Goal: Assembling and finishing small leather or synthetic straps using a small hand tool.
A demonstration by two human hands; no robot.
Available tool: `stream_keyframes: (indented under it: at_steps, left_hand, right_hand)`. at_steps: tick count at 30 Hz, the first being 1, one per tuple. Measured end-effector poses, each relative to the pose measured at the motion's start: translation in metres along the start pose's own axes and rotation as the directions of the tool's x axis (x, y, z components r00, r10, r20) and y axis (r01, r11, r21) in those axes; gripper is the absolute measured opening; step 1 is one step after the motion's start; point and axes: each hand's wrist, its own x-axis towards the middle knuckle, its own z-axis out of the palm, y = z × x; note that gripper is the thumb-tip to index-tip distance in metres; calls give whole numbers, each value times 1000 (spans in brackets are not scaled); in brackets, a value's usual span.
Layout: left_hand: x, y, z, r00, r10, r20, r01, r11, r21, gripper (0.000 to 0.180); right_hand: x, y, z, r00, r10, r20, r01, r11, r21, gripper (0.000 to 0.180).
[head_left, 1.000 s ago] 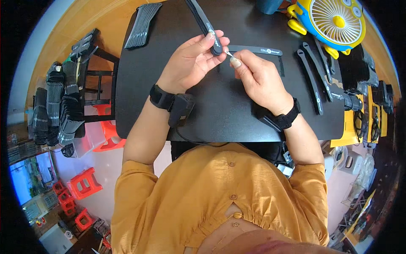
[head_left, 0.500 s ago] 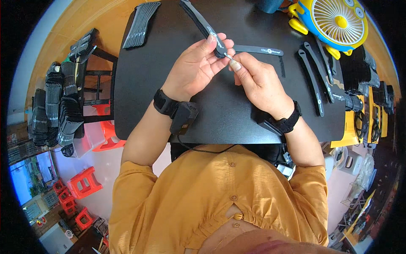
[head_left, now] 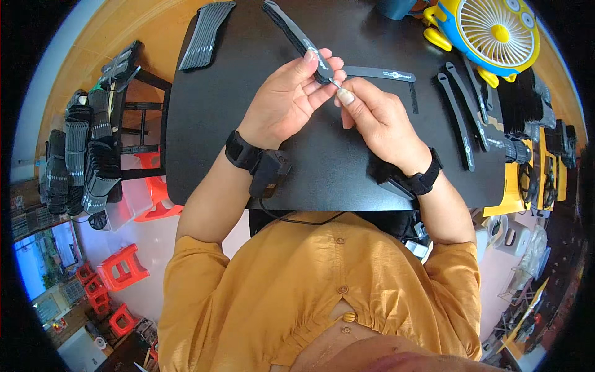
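Observation:
My left hand [head_left: 284, 104] grips a bundle of black straps [head_left: 292, 35] with rounded ends and pale printing, thumb on top and fingers beneath. The bundle slants up and away to the left over the table. At its near end, my right hand [head_left: 385, 122] pinches a small, thin, silvery piece [head_left: 335, 82] between thumb and finger. Its tip meets the strap ends; what kind of piece it is I cannot make out. Behind my right hand, a single loose strap [head_left: 379, 73] lies on the black table [head_left: 297, 167].
A fanned stack of straps [head_left: 206, 37] lies at the far left. Several single straps [head_left: 457, 121] rest at the right, near a yellow-and-blue fan [head_left: 496, 34] and a dark blue cup [head_left: 395, 8]. More strap bundles [head_left: 77, 146] sit left of the table, above red stools [head_left: 124, 268].
Both hands keep nearly the same place and hold. My right thumb and fingers have shifted very slightly at the strap ends.

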Motion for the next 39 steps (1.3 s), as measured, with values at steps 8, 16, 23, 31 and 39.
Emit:
stream_keyframes:
  at_steps: [8,16,23,31,39]
  left_hand:
    - [0,-2,1,1000,28,12,-28,997,71,31]
    - [-1,-1,5,996,76,-39,-68,981,183,29]
    - [0,1,4,999,20,-38,-13,983,182,28]
    - [-5,8,23,953,180,-243,41,721,692,36]
    - [-9,0,24,950,305,69,-223,506,834,33]
  right_hand:
    - [0,-5,-2,988,140,64,-147,981,127,22]
    - [4,-5,7,966,-24,-257,38,998,52,17]
    - [5,10,11,985,-78,-151,104,980,169,36]
    - [5,7,4,974,-11,-227,39,992,122,33]
    - [2,7,4,974,-127,-185,158,974,160,33]
